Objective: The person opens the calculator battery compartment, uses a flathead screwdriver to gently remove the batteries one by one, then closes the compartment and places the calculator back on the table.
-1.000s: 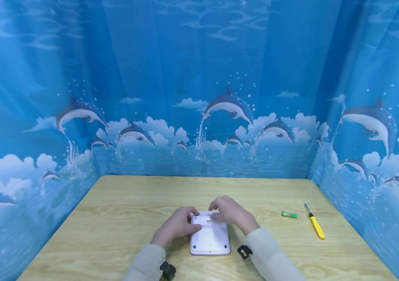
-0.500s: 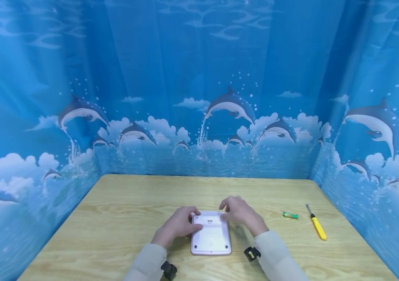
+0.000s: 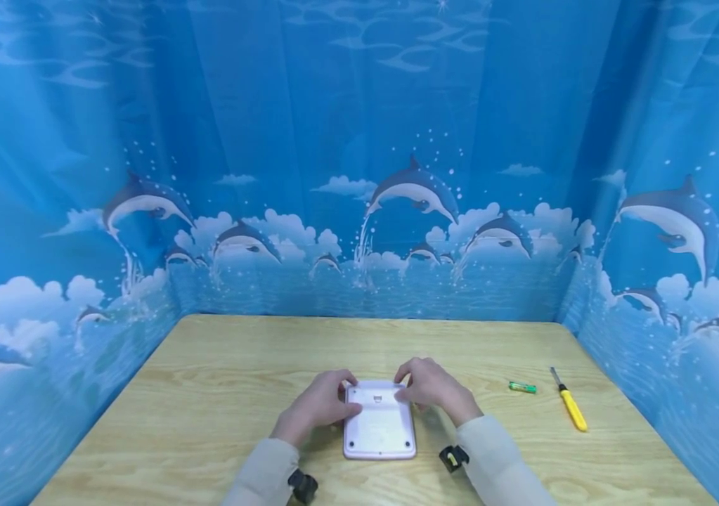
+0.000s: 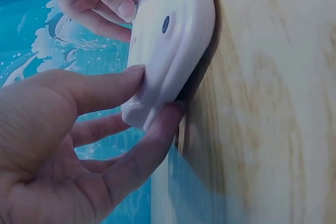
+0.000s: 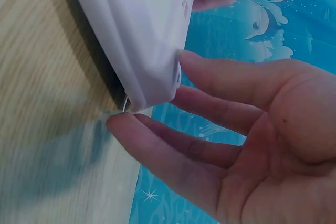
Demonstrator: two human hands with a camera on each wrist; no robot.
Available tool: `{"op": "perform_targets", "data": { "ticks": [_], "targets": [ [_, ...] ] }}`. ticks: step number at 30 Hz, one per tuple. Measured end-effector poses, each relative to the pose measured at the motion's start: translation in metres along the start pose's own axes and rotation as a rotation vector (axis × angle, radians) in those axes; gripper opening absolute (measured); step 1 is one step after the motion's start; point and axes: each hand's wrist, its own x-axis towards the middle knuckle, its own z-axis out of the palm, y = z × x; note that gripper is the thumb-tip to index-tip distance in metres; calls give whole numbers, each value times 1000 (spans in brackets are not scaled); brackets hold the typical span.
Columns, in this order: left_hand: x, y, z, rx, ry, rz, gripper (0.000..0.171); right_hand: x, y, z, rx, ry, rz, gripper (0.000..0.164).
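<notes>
A pale pinkish-white calculator (image 3: 379,430) lies face down on the table, its back with dark round feet and a small marked patch uppermost. My left hand (image 3: 315,406) holds its far left corner, thumb on the back and a finger at the lower edge in the left wrist view. At the far right corner, my right hand (image 3: 436,390) grips with the thumb (image 5: 210,72) on the back and the fingers round the edge. The calculator's face is hidden underneath.
To the right on the wooden table (image 3: 239,351) lies a green battery (image 3: 522,387). Beside it is a screwdriver (image 3: 571,404) with a yellow handle, its tip pointing away. A blue dolphin-print curtain (image 3: 308,176) surrounds the table's back and sides.
My right hand has moved right, from the small patch on the calculator's back to its far right corner, and its fingers now reach the edge. The left hand keeps its hold.
</notes>
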Motion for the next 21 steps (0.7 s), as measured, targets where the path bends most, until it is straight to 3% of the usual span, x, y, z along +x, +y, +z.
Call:
{"op": "perform_targets", "data": {
  "ticks": [10, 15, 21],
  "targets": [
    [-1, -1, 0, -76, -8, -47, 52, 1, 1, 3, 37, -62, 16, 38],
    [0, -3, 0, -57, 3, -55, 53, 4, 3, 5, 86, -59, 25, 41],
    [2, -3, 2, -36, 8, -73, 54, 8, 5, 7, 64, -20, 80, 44]
  ]
}}
